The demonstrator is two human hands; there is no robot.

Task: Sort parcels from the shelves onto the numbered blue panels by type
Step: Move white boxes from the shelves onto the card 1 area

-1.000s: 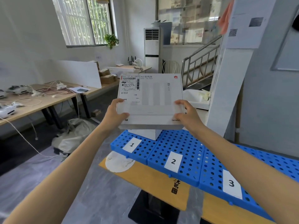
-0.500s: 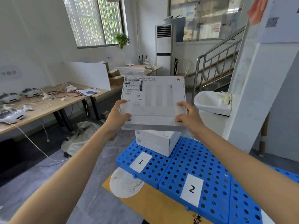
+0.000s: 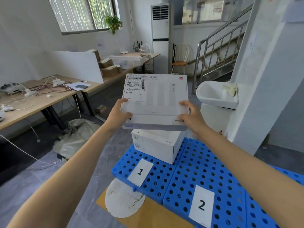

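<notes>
Now clamping box [image 3: 156, 99] by side edges, left hand [image 3: 117, 115] and right hand [image 3: 191, 118], arms outstretched, over lower box [image 3: 158, 143] on panel 1 [image 3: 130, 163]. More of lower box showing than a second ago.

Left: long wooden desk [image 3: 49, 104] w/ tangled cables [image 3: 49, 88] and a phone [image 3: 81, 86] lying flat. Behind it a white board [image 3: 74, 65], then cardboard boxes [image 3: 109, 70]. Potted plant [image 3: 113, 23] by the window [image 3: 82, 12]. Tall AC unit [image 3: 160, 35] beside a chair [image 3: 181, 56] (orange seat). Right: stair rail [image 3: 218, 46], sink [image 3: 213, 96]. Sack [image 3: 77, 137] on floor by desk.
</notes>
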